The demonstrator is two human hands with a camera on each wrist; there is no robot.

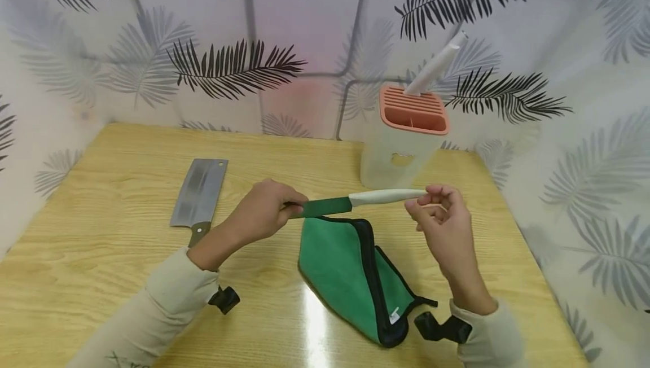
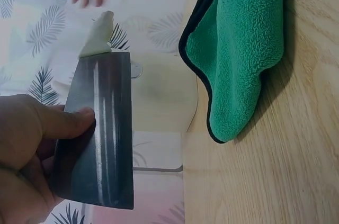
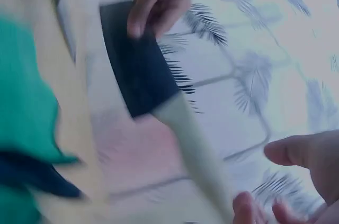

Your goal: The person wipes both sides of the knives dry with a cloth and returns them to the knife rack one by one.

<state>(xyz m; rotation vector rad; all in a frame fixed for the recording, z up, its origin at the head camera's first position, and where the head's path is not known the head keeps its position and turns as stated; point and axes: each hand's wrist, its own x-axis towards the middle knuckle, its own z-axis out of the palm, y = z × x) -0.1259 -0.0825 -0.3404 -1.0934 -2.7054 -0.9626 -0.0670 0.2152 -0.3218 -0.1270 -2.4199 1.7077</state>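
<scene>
A kitchen knife (image 1: 386,196) with a broad dark blade and a pale handle is held in the air above the table. My left hand (image 1: 266,210) pinches the blade near its end; in the left wrist view the thumb lies on the blade's flat side (image 2: 108,144). At the handle's end is my right hand (image 1: 447,221), its thumb and fingers spread apart. In the right wrist view the fingertips are close to the pale handle (image 3: 196,155); whether they touch it I cannot tell. A folded green cloth (image 1: 335,272) with black edging lies below the knife.
At the left lies a cleaver (image 1: 199,193) with a wide metal blade, its handle partly behind my left arm. A whitish knife holder (image 1: 388,159) with an orange slotted top stands at the back right, white handles (image 1: 434,69) sticking out. Leaf-patterned fabric (image 1: 304,29) hangs behind the table.
</scene>
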